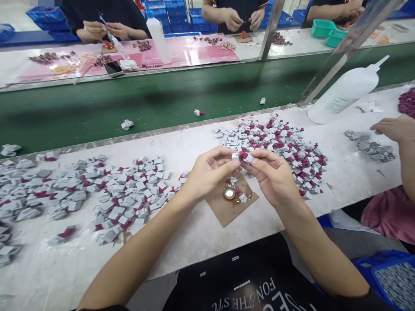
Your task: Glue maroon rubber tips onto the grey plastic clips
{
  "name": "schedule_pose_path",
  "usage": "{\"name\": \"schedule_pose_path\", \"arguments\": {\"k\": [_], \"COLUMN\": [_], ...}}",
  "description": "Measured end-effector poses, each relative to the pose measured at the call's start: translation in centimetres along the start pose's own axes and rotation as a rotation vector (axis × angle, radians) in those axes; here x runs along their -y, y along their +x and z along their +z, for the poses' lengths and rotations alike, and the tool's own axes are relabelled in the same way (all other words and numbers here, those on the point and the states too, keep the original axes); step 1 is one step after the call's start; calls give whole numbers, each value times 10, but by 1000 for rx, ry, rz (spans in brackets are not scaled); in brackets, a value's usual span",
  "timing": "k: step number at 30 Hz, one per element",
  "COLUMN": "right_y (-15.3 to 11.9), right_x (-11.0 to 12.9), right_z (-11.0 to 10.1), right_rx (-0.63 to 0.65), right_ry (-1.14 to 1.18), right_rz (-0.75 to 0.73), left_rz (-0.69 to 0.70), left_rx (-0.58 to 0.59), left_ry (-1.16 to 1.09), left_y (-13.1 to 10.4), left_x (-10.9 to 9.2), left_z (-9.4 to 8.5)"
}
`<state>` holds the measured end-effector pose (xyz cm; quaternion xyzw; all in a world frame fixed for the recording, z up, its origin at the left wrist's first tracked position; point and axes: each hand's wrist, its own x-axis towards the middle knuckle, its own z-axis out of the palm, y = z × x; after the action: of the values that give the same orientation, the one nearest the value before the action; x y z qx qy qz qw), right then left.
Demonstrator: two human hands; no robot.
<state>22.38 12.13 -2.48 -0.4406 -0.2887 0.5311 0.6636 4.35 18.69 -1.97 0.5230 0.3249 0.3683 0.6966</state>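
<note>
Between my two hands is a small grey and dark-red plastic part (244, 156). My left hand (214, 169) pinches a grey block at its left end. My right hand (272, 173) has thumb and fingers closed on the right end. Below them, a brown cardboard square (223, 216) lies on the table, bearing a small round cap-like dish (229, 193) of clear liquid and a couple of loose grey and red pieces (242, 196). Just beyond my hands spreads a heap of grey and dark-red parts (285, 144).
More grey and red parts (129, 185) cover the table at left. A white squeeze bottle (343, 93) leans at right, near a co-worker's hand (394, 128) and grey pieces (372, 147). A green conveyor belt (162, 97) runs across, with other people working beyond it.
</note>
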Motion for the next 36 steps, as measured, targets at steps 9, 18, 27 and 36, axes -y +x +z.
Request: {"name": "schedule_pose_path", "arguments": {"k": [9,18,27,36], "right_y": [1,39,186,236], "right_x": [10,10,-46,-78], "right_z": [-8,16,152,183], "right_rx": [75,372,361,319], "right_ry": [-375,-542,-1188,-999], "right_rz": [-22,13,-219,-112], "left_rz": [111,118,43,-77], "left_rx": [30,20,-693,-615], "left_ry": [211,407,790,817], "left_y": [-3,-5,22,79], "left_x": [-3,-21,-28,-14], "left_z": [-6,-43,-143,-157]}}
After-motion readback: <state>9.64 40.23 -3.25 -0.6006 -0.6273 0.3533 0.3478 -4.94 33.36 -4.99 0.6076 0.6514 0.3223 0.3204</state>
